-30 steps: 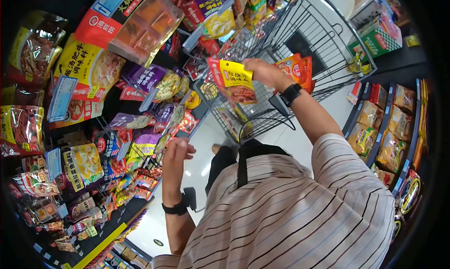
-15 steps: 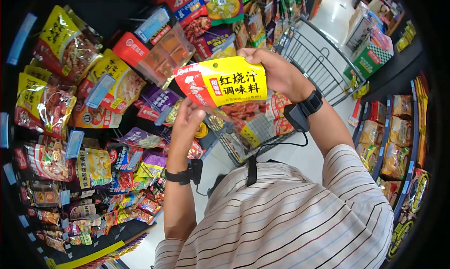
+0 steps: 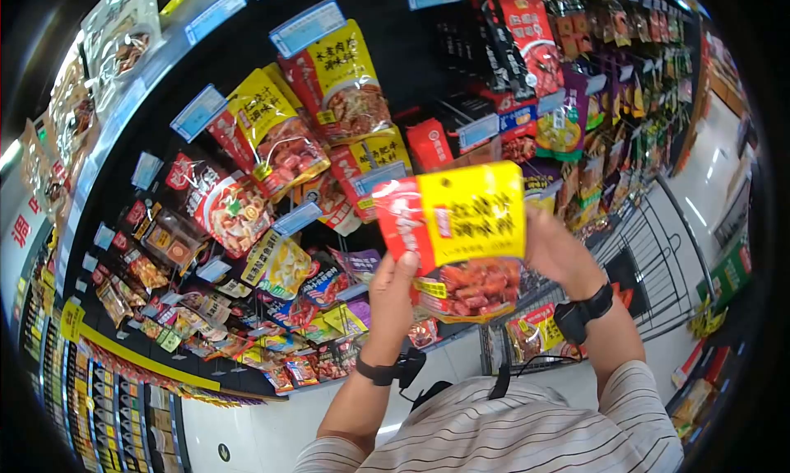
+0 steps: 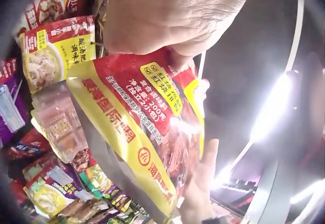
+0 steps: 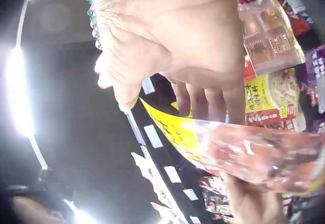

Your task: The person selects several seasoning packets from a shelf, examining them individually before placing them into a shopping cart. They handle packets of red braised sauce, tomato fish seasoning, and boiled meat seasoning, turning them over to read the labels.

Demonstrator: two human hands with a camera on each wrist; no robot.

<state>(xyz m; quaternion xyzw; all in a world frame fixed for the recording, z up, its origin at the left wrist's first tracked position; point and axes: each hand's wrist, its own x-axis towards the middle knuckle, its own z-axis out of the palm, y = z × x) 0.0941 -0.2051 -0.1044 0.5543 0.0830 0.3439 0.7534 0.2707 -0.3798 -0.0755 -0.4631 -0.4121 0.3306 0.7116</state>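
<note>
In front of me stands a yellow and red seasoning pouch (image 3: 481,214) with Chinese print and a picture of braised meat. At its lower left edge my left hand (image 3: 391,296) pinches it, thumb on the front. My right hand (image 3: 564,255) is at the right edge, partly behind the pouch. The right wrist view shows that hand's fingers (image 5: 198,99) straight behind the pouch and its thumb off the corner. The left wrist view shows the pouch's printed back and yellow bottom band.
Shelves of hanging seasoning pouches (image 3: 271,131) with blue price tags (image 3: 309,28) fill the left and far side. A wire shopping cart (image 3: 658,255) stands at the right, holding a red and yellow packet (image 3: 535,333). White floor (image 3: 271,424) shows below.
The pouch has come up from over the cart and now faces me. The left hand has moved from beside the shelf to grip it; the right hand's hold has loosened. The view has turned toward the shelves.
</note>
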